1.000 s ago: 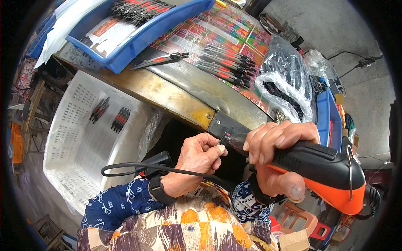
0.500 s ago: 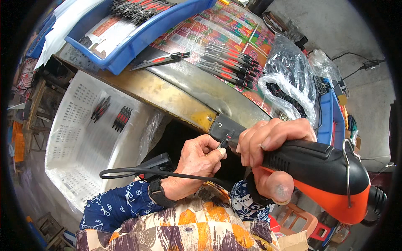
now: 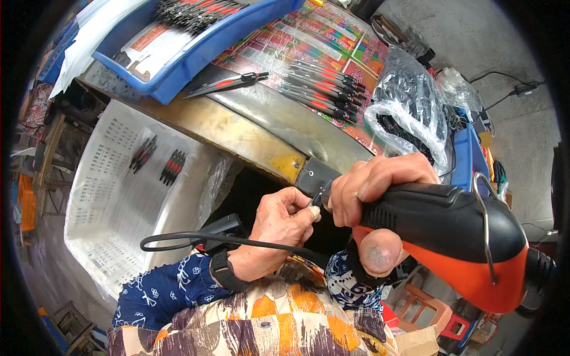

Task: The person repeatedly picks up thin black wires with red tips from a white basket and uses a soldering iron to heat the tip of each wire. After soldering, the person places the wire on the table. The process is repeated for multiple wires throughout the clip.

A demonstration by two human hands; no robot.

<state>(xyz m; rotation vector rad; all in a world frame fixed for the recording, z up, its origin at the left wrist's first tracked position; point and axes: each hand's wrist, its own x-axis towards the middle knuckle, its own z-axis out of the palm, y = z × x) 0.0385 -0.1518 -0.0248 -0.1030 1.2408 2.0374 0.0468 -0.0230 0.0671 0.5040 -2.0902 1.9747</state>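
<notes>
My right hand (image 3: 380, 187) is wrapped round the front of an orange and black electric screwdriver (image 3: 442, 216) that points left. Most of its tip is hidden by the fingers. My left hand (image 3: 276, 219) pinches a small dark part (image 3: 318, 199) between thumb and forefinger, right in front of the tool's nose. Whether the bit touches the part cannot be made out. Just above the left fingertips, a black block (image 3: 316, 175) with screws is fixed to the bench edge. A black cable loop (image 3: 178, 239) shows beside my left wrist.
A white perforated basket (image 3: 89, 228) at the left holds two bundles of black and red pieces. On the bench stand a blue tray (image 3: 169, 86), rows of slender grey-red pieces (image 3: 323, 89) and a clear plastic bag (image 3: 409, 101). A second blue tray (image 3: 466, 157) is at the right.
The screwdriver and my right hand have shifted slightly left, bringing the tool closer to the part in my left hand. The left hand has barely moved and keeps its pinch.
</notes>
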